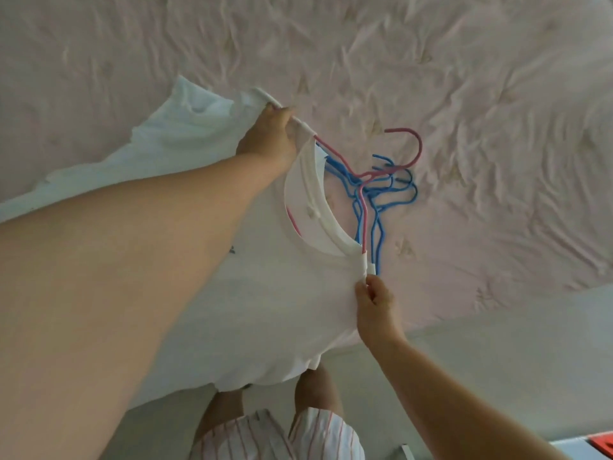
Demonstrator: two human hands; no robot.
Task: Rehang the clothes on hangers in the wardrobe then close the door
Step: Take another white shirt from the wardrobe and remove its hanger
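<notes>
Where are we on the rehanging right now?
Done: the pink hanger is inside the white shirt, hook out of the neck. In hand: left hand and right hand grip the shoulders. Left: blue hangers lie on the bed; no wardrobe in view.

One head-worn view, wide-angle; it looks steeply down, close over the bed and floor.
</notes>
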